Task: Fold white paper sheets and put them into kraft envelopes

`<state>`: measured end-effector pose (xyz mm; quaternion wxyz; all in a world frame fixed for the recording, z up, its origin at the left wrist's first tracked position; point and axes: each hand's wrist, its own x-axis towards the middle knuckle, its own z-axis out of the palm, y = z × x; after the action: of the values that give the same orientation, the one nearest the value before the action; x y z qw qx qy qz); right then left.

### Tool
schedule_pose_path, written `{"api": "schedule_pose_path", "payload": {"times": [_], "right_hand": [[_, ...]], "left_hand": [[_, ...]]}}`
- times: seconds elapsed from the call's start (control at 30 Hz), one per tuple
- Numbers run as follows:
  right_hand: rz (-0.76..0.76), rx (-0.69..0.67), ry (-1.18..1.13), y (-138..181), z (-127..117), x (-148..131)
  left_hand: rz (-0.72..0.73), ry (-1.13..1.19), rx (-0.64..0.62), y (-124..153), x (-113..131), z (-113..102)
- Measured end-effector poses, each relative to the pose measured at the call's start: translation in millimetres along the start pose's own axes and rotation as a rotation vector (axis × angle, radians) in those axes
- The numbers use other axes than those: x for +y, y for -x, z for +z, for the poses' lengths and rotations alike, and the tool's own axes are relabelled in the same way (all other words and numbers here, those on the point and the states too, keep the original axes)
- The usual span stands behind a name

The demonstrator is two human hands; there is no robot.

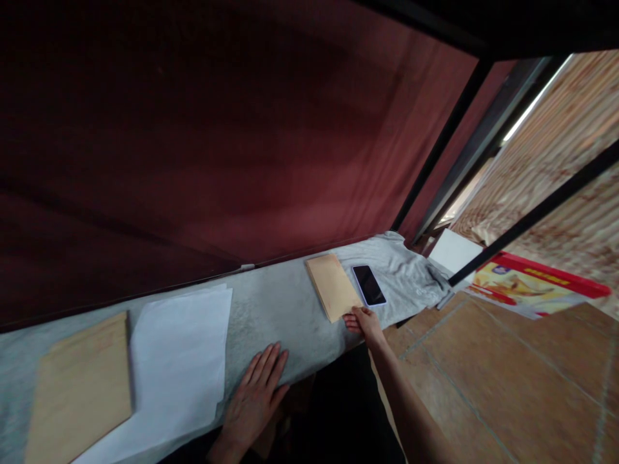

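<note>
My left hand [258,390] lies flat at the front edge of the grey cloth [271,303], fingers stretched out and holding nothing. With thumb and fingers, my right hand [362,320] pinches the near corner of a small brown envelope [333,287], which appears to be part of a thin stack lying on the cloth. Just right of it is a phone [369,285] with a dark screen and a pale edge. Left of my left hand are several sheets of white paper [181,354], partly covered by a larger stack of brown envelopes [82,386].
A dark red panel [242,161] rises behind the narrow cloth-covered surface. Dark metal bars [442,148] stand to the right. A white box [454,251] and a red and yellow printed package [527,283] are on the tiled floor [483,374] by a striped curtain [556,148].
</note>
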<state>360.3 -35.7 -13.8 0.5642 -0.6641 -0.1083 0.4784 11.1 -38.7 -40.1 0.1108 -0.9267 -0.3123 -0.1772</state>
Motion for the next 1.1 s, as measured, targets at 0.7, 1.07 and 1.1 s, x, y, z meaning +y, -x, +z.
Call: {"api": "schedule_pose_path", "payload": {"times": [0.7, 1.07, 1.1], "right_hand": [[-0.123, -0.059, 0.118, 16, -6, 17], [-0.642, -0.219, 0.694, 48, 25, 62], [-0.671, -0.240, 0.740, 51, 32, 64]], "left_hand": [[-0.263, 0.028, -0.016, 13, 3, -17], [-0.945, -0.227, -0.069, 56, -28, -28], [-0.950, -0.230, -0.103, 55, -28, -29]]}}
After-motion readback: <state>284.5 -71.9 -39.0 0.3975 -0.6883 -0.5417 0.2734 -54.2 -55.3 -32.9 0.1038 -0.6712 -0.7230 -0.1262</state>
